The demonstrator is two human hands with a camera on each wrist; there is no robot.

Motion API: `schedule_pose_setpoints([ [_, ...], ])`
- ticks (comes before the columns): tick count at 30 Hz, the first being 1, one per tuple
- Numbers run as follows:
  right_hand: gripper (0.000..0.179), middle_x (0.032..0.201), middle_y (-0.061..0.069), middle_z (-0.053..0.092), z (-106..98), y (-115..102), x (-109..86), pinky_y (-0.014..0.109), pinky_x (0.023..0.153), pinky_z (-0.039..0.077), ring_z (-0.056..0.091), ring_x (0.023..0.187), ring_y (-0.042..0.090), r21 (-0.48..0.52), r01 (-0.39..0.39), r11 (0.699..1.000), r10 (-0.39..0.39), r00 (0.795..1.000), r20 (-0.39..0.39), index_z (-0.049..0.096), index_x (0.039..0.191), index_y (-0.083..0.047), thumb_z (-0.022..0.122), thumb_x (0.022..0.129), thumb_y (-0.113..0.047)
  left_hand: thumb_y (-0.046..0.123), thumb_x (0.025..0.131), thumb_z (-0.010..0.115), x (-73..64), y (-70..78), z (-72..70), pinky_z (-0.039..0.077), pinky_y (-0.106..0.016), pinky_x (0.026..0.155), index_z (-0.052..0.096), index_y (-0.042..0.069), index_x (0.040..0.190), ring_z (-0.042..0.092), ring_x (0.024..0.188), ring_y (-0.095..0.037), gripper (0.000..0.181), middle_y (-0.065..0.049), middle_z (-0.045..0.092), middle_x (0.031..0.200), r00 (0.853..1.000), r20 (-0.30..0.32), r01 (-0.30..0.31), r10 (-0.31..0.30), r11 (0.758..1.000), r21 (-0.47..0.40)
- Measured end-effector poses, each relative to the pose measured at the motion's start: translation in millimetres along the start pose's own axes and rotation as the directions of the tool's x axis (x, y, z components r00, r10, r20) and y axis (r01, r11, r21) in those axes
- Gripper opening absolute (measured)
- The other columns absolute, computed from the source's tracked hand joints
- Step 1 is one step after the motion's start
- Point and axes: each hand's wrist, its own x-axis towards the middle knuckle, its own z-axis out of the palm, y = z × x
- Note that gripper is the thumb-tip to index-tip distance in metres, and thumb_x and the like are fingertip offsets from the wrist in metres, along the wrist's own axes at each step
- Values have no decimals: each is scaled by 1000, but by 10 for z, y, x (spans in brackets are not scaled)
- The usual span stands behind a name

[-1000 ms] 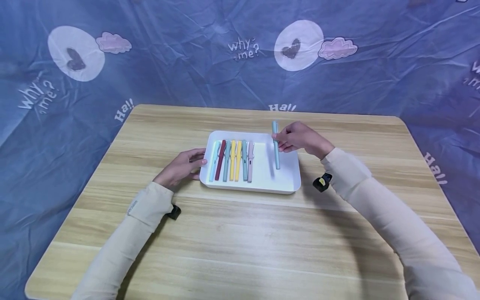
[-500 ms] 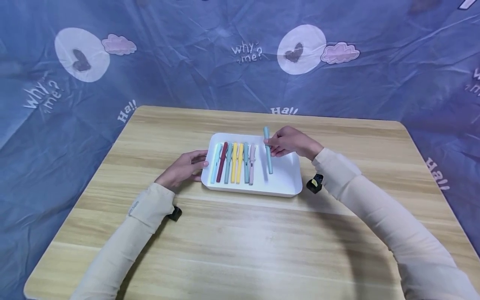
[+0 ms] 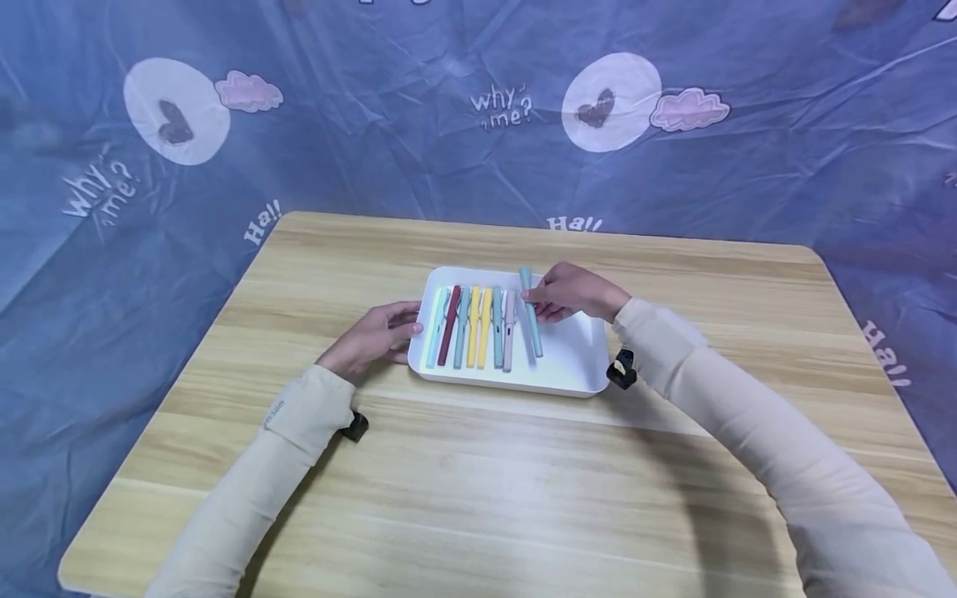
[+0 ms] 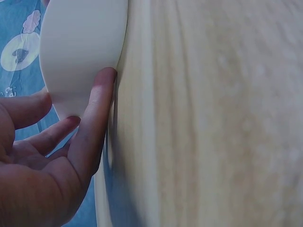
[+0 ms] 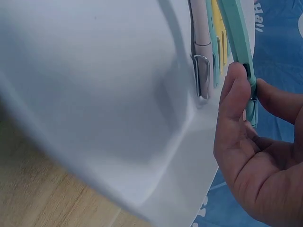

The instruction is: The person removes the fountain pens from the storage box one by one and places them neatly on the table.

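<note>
My right hand [image 3: 571, 291] pinches a blue-green capped pen [image 3: 531, 320] between thumb and fingers. The pen leans over the white tray [image 3: 571, 357], just right of a row of pens. That row holds a pale blue pen [image 3: 435, 336], a dark red pen [image 3: 449, 326], two yellow pens, two blue-green pens and a pinkish-grey pen [image 3: 509, 332] at its right end. With its thumb at the rim and fingers along the outer wall, my left hand [image 3: 371, 336] holds the tray's left end. In the right wrist view the pinkish-grey pen's wire clip [image 5: 202, 75] shows.
The tray stands on a wood-grain table [image 3: 463, 490] towards its far edge. Behind the table hangs a blue printed cloth [image 3: 404, 141]. A small black device [image 3: 622, 370] sits at the right wrist, another black device [image 3: 355, 426] at the left.
My right hand has carried the blue-green pen leftwards and lower, closer to the pinkish-grey pen, and the pen now leans more. My left hand has stayed at the tray's left end.
</note>
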Motion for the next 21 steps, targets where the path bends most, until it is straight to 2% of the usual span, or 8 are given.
schedule_pose_setpoints([
  [9, 28, 79, 12, 63, 8, -77, 27, 39, 79, 57, 61, 70, 19, 35, 26, 999, -25, 1000, -13, 62, 91, 7, 58, 96, -20, 16, 98, 54, 6, -8, 15, 58, -38, 79, 32, 7, 147, 54, 112, -32, 54, -17, 42, 137, 1000, 3, -6, 6, 1000, -5],
  [14, 28, 78, 10, 63, 27, -42, 50, 37, 77, 58, 61, 68, 17, 31, -16, 999, 16, 1000, -3, 61, 93, 7, 58, 96, -21, 16, 98, 54, 12, -9, 20, 58, -38, 79, 32, 8, 147, 54, 111, -32, 54, -17, 43, 137, 1000, 0, -1, 1, 1000, 1],
  [21, 28, 81, 12, 64, 62, -4, 93, 40, 81, 57, 62, 70, 19, -6, -65, 998, 65, 998, 2, 60, 95, 7, 58, 96, -21, 15, 98, 53, 9, -6, 16, 58, -38, 79, 32, 7, 147, 54, 112, -33, 54, -17, 42, 137, 1000, -5, 5, -5, 1000, -7],
])
